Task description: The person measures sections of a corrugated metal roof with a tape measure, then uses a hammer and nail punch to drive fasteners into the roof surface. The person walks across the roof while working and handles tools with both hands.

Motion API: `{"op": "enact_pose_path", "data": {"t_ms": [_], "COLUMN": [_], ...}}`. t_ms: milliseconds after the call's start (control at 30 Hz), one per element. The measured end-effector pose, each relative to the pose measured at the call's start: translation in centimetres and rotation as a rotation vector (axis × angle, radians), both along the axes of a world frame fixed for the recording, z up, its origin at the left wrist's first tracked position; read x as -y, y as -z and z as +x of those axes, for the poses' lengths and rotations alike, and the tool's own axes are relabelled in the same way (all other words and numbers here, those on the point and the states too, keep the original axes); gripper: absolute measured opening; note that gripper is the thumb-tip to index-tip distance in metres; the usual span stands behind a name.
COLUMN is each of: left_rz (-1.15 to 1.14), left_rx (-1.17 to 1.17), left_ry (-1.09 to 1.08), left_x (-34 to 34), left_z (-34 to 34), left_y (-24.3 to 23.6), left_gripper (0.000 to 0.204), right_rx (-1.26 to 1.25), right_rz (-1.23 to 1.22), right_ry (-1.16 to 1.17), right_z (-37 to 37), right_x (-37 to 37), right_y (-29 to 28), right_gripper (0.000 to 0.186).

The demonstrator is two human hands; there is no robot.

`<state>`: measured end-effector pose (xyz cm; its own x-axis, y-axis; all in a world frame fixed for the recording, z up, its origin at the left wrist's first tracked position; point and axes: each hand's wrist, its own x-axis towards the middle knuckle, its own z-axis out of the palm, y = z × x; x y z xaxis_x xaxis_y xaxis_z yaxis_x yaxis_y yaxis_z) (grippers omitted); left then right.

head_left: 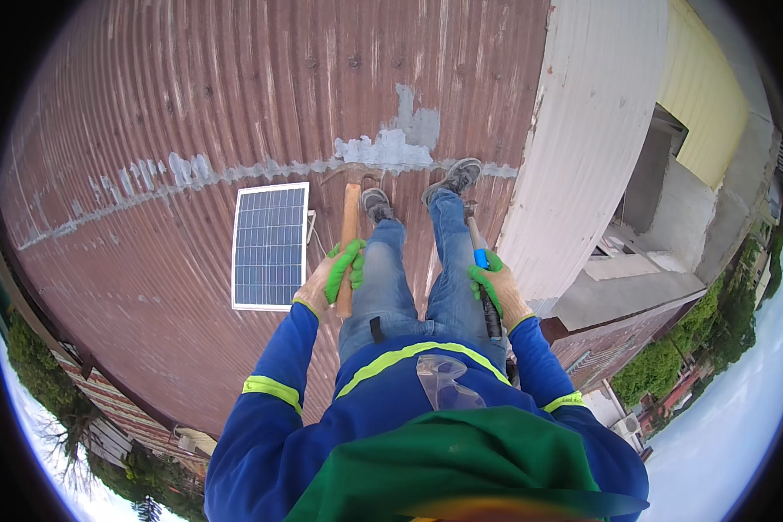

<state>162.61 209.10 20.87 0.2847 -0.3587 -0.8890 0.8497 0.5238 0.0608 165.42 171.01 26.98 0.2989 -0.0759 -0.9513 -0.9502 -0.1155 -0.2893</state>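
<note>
My left hand (337, 277), in a green and cream glove, grips an upright wooden handle (351, 215); a dull curved metal head (337, 174) shows at its top. My right hand (498, 283), gloved alike, is closed on a hammer (480, 257) with a metal shaft and a black and blue grip, held along my right leg. My feet (451, 181) stand on a brown corrugated metal roof (130, 104) near a pale patched seam (381, 150). A small white-framed solar panel (271, 245) lies on the roof to my left.
A whitish corrugated sheet (574, 165) runs along the right, beside a yellow panel (705, 96) and grey concrete structures (618, 291) with openings at a drop. Trees (670, 348) show beyond the edges on both sides, and an outdoor unit (626, 426) is at lower right.
</note>
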Motion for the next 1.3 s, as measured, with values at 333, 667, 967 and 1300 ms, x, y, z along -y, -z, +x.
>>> {"op": "enact_pose_path", "data": {"t_ms": [333,667,967,1300], "left_rz": [0.282,0.663,-0.220,0.273], "left_rx": [0.162,0.871,-0.093,0.005], "left_ry": [0.316,0.977,0.112,-0.101], "left_x": [8.0,15.0,15.2,9.7], "left_z": [2.3,3.6,4.6,10.8], "left_y": [-5.6,-9.7,2.6,4.7], "left_gripper": [0.026,0.050,0.053,0.027], "right_rx": [0.129,0.064,0.070,0.019], "right_rz": [0.075,0.291,0.698,0.767], "right_ry": [-0.019,0.203,0.462,0.678], "right_z": [2.5,4.2,2.7,4.0], "right_x": [-3.4,-5.3,-6.0,-7.4], "right_y": [-0.4,-0.9,-1.0,0.0], "right_gripper": [0.064,0.034,0.022,0.025]}}
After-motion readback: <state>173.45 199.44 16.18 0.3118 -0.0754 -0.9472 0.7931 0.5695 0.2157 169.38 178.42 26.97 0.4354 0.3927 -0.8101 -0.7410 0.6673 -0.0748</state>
